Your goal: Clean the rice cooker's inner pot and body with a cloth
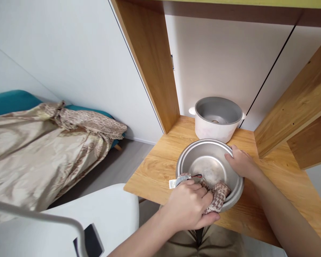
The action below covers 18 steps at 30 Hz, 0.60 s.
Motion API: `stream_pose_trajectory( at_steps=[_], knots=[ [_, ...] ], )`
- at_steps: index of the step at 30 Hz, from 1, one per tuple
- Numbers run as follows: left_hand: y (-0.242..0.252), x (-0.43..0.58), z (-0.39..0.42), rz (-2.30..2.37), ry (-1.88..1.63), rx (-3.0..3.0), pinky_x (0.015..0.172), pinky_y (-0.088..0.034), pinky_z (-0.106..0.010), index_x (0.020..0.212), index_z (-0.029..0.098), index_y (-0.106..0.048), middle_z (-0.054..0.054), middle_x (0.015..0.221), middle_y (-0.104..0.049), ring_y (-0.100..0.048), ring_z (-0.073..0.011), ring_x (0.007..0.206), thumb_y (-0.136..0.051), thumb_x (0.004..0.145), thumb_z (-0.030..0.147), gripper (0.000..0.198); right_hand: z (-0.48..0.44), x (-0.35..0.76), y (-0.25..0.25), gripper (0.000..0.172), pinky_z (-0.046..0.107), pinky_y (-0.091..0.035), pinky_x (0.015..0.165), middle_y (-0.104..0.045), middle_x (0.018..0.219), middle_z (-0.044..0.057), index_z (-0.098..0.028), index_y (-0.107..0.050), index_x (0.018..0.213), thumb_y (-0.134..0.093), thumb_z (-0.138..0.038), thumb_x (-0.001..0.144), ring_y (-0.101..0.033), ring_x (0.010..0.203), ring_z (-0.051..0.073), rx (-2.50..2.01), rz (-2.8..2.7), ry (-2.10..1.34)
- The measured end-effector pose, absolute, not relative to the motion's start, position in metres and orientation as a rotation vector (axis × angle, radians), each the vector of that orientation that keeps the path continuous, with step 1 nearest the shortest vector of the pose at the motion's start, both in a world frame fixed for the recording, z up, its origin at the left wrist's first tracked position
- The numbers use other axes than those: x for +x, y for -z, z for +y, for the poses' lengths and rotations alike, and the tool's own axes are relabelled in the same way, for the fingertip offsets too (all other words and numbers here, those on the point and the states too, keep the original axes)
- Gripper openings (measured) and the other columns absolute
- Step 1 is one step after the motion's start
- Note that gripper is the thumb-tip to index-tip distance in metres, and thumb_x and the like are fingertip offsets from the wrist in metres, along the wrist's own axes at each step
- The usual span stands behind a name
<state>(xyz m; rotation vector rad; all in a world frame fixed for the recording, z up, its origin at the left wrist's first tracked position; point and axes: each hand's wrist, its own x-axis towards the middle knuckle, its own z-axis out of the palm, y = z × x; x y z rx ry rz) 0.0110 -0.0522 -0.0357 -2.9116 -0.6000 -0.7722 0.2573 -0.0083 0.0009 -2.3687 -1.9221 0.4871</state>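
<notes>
A silver metal inner pot point(186, 153) is tilted toward me at the front edge of the wooden table, its inside showing. My left hand point(191, 203) is closed around a brown-and-white houndstooth cloth point(219, 195) at the pot's near side, partly inside the bowl. A white tag and a dark loop stick out from the cloth's left end. My right hand point(242, 162) grips the pot's right rim, thumb on the inside and fingers outside. Directly behind the pot stands the white rice cooker body point(216, 132), lidless, with a grey interior.
Wooden uprights point(152, 64) flank the wooden tabletop point(155, 167), with a shelf overhead. A white chair point(117, 207) stands at lower left, a dark flat object point(89, 241) on it. Beyond lies a teal sofa point(13, 101) under a patterned beige cover point(42, 150).
</notes>
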Motion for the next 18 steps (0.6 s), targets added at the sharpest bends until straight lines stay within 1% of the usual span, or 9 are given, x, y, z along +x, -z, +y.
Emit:
stream_pose_trajectory(
  at_steps=[3, 6, 10, 12, 15, 18],
  knots=[
    [0.036, 0.013, -0.052, -0.61, 0.774, -2.891, 0.058, -0.035, -0.035, 0.069, 0.022, -0.055, 0.001, 0.058, -0.058, -0.055, -0.0166, 0.051, -0.048, 0.096, 0.058, 0.046, -0.009, 0.256, 0.0, 0.03, 0.035, -0.04, 0.078, -0.074, 0.114, 0.017, -0.018, -0.055, 0.119, -0.036, -0.037, 0.105, -0.069, 0.107, 0.032, -2.38, -1.929, -0.471],
    [0.036, 0.016, -0.055, -0.65, 0.78, -2.864, 0.057, -0.036, -0.035, 0.068, 0.022, -0.055, 0.002, 0.058, -0.059, -0.057, -0.017, 0.052, -0.057, 0.09, 0.058, 0.043, -0.009, 0.254, 0.002, 0.029, 0.035, -0.039, 0.078, -0.074, 0.111, 0.017, -0.017, -0.055, 0.118, -0.033, -0.032, 0.106, -0.069, 0.106, 0.031, -2.399, -1.935, -0.432],
    [0.034, 0.026, -0.065, -0.76, 0.783, -2.839, 0.056, -0.036, -0.036, 0.07, 0.022, -0.058, 0.002, 0.06, -0.062, -0.061, -0.0178, 0.054, -0.07, 0.081, 0.059, 0.041, -0.008, 0.254, 0.005, 0.029, 0.035, -0.038, 0.076, -0.074, 0.107, 0.018, -0.017, -0.056, 0.115, -0.033, -0.033, 0.107, -0.069, 0.102, 0.033, -2.429, -1.94, -0.399],
    [0.034, 0.033, -0.073, -0.848, 0.78, -2.819, 0.057, -0.038, -0.036, 0.07, 0.022, -0.059, 0.001, 0.06, -0.064, -0.063, -0.0187, 0.055, -0.074, 0.077, 0.06, 0.042, -0.008, 0.254, 0.005, 0.029, 0.035, -0.038, 0.076, -0.074, 0.107, 0.018, -0.017, -0.056, 0.115, -0.033, -0.034, 0.107, -0.069, 0.102, 0.033, -2.431, -1.946, -0.393],
    [0.034, 0.045, -0.082, -0.989, 0.785, -2.775, 0.057, -0.041, -0.036, 0.069, 0.022, -0.059, 0.0, 0.061, -0.066, -0.063, -0.0203, 0.054, -0.079, 0.071, 0.062, 0.045, -0.006, 0.254, 0.006, 0.029, 0.034, -0.038, 0.077, -0.074, 0.108, 0.018, -0.018, -0.057, 0.115, -0.034, -0.034, 0.107, -0.068, 0.104, 0.032, -2.425, -1.955, -0.385],
    [0.035, 0.062, -0.091, -1.088, 0.82, -2.725, 0.056, -0.043, -0.036, 0.067, 0.022, -0.06, -0.001, 0.058, -0.065, -0.061, -0.0203, 0.052, -0.079, 0.072, 0.061, 0.044, -0.005, 0.255, 0.007, 0.029, 0.034, -0.039, 0.079, -0.074, 0.109, 0.017, -0.017, -0.057, 0.117, -0.035, -0.033, 0.107, -0.068, 0.105, 0.031, -2.419, -1.953, -0.381]
  ],
)
